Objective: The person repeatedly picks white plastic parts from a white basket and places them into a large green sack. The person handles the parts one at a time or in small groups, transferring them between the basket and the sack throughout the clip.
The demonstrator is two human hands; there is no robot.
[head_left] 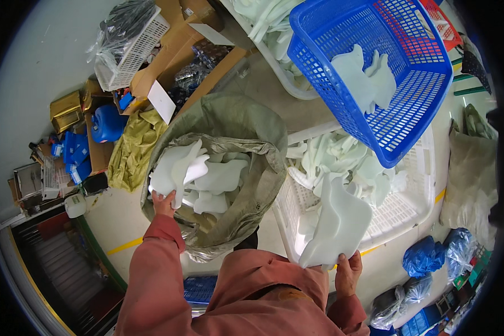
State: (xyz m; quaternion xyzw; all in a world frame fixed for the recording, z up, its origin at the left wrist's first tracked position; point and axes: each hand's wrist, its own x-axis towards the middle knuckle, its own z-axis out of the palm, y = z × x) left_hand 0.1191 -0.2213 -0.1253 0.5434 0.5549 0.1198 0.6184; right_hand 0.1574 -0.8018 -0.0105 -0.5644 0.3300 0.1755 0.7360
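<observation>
My left hand (163, 204) is closed on the lower edge of a pale, wavy-edged foam-like piece (169, 169), held at the left side of an open woven sack (238, 111). Inside the sack lie several similar pieces (221, 176). On the right, my right hand (348, 273) pinches the bottom corner of another foam-like piece (341, 217), broad and curved. That piece is tilted over the near part of a white plastic basket (396, 228), which holds a heap of pale pieces (369, 171). The fingertips of my left hand are partly hidden behind its piece.
A blue basket (423, 126) with a few pale pieces (364, 78) overhangs the white basket's far side. Behind it stands a white tub (294, 89) of pieces. Cardboard boxes (204, 84) and a yellow-green cloth (135, 148) are left; plastic-wrapped bundles (423, 256) lie right.
</observation>
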